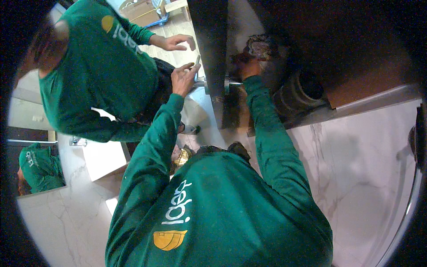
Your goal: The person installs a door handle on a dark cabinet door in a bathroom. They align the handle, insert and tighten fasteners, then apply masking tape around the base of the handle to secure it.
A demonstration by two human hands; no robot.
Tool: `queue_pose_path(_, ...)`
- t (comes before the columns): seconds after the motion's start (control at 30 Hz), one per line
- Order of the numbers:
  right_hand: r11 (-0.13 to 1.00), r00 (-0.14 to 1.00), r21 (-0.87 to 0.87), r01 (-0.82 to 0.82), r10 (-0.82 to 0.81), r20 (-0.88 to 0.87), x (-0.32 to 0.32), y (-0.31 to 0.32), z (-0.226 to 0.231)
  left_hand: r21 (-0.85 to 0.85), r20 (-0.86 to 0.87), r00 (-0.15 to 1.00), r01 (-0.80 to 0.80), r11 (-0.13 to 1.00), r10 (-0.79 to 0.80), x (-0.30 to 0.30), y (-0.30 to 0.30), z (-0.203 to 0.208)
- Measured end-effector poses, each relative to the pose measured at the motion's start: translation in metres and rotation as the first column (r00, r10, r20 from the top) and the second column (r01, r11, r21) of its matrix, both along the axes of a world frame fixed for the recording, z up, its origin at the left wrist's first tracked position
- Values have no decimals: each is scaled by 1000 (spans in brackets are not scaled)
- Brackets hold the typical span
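My left hand is raised beside the edge of a dark upright panel. Its fingers are bent together, and a slim grey thing shows at their tips, too small to name. On the panel's other side, my right hand reaches into a dark recess. Shadow hides its fingers, close to a pale, ragged-edged lump. A metal bar runs near my right wrist. Across from my left hand is another hand, belonging to a figure in a matching green sweatshirt; whether a co-worker or a reflection, I cannot tell.
A dark round container or pipe lies right of my right forearm. Brown board borders the recess. Marbled pale surfaces spread to the right. At left are a white box-like block and a small green-clad figure. A cardboard box stands far off.
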State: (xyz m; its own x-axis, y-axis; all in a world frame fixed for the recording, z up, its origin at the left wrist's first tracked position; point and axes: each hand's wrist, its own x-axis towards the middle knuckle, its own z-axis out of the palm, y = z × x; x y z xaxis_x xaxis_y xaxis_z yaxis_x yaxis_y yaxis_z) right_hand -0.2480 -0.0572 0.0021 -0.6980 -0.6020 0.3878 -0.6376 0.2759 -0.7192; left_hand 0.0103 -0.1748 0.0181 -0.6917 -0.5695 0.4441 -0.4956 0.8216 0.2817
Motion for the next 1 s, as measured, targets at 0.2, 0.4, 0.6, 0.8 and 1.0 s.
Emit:
queue_pose_path(0.2, 870, 839, 483, -102, 336, -429, -10, -20, -17, 102, -118, 993, 34, 994, -21, -18, -39, -45)
queue_pose_path(0.4, 938, 971, -324, 125, -48, 236, 45, 23, -2, 825, -198, 913, -42, 564, 358, -15, -52, -68)
queue_pose_path(0.6, 942, 888, -311, 127, 32, 459, 133, 119, 0, 879, -412, 783, 207, 430, 466, -28, -93, -124)
queue_pose_path(0.8, 962, 818, 13, 271, -237, 524, 84, 63, -31, 811, -418, 835, 166, 561, 357, -18, -82, -93)
queue_pose_path(1.0, 930, 975, 310, 199, -155, -161, 21, -12, -28, 863, -228, 815, -84, 498, 532, 47, 13, -7)
